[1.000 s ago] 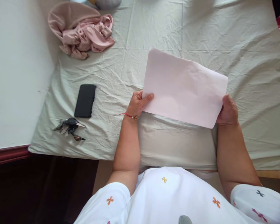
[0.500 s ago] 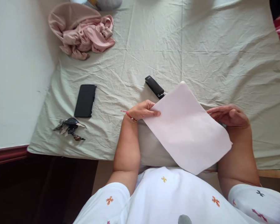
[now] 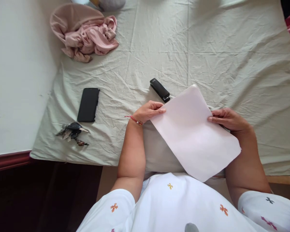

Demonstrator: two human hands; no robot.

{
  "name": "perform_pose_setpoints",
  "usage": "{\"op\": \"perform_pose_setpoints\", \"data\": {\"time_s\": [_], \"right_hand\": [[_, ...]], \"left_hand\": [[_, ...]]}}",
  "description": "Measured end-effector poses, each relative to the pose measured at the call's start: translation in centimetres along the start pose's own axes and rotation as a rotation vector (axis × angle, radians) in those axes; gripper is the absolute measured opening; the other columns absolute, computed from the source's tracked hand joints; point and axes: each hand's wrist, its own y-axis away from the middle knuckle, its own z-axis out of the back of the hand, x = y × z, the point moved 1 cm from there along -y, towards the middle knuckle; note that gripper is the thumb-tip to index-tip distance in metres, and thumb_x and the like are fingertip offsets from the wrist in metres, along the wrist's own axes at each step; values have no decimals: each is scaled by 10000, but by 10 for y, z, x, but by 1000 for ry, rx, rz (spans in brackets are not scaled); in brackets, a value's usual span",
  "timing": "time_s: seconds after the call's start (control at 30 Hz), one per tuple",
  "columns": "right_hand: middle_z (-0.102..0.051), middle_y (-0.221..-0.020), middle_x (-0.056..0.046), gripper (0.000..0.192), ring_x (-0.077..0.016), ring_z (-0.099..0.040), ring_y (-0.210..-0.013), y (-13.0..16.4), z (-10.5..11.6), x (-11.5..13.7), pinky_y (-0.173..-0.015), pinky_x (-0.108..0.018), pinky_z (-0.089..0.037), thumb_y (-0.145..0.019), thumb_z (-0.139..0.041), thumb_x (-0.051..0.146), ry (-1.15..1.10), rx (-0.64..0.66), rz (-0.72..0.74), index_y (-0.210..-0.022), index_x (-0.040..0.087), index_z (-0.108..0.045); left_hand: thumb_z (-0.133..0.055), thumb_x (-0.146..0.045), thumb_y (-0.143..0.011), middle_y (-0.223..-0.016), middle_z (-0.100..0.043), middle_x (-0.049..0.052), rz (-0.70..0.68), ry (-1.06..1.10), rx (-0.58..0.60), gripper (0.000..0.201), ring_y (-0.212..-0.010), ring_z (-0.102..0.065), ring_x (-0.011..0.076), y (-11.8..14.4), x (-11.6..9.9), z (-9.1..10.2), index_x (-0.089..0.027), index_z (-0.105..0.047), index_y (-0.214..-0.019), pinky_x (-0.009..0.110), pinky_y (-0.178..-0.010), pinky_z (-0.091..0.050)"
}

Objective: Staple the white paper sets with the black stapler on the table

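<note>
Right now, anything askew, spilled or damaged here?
Nothing spilled or damaged. The paper sheet sits skewed, held by the left hand and right hand. A crumpled pink cloth lies bunched on the wrinkled bedsheet.

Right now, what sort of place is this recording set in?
Probably a bedroom at home: a wrinkled bedsheet over a mattress, crumpled pink clothing, and a phone and keys lying on the bed.

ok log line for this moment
left hand: grips paper sheet | right hand: grips opposite edge | stapler: on bedsheet beside sheet
</note>
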Motion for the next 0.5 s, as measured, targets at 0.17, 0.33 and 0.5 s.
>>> {"op": "perform_pose_setpoints", "data": {"time_s": [0.17,0.33,0.5], "right_hand": [[-796,-788,-51,282,-193,-733,-599,10,2,6,-521,-270,-611,-731,-929,414,-102,-86,-174,-879,207,-807],[-779,-748,-47,321,-184,-710,-552,14,7,8,-478,-257,-582,-682,-953,388,-146,-204,-186,-883,194,-795],[-745,-696,-31,322,-143,-664,-500,11,10,10,-432,-210,-524,-696,-952,394,-116,-205,-213,-855,179,-773]], "left_hand": [[-896,-566,-676,-640,-663,0,-102,20,-200,472,-485,-570,92,-4,3,9,-149,-737,-830,206,-431,-413],[-894,-533,-693,-606,-587,-19,-72,-43,-131,435,-420,-517,58,-3,1,8,-146,-721,-791,192,-376,-302],[-922,-410,-637,-611,-556,-43,-75,55,-224,366,-400,-465,33,-8,1,5,-150,-695,-759,183,-376,-315]]}}
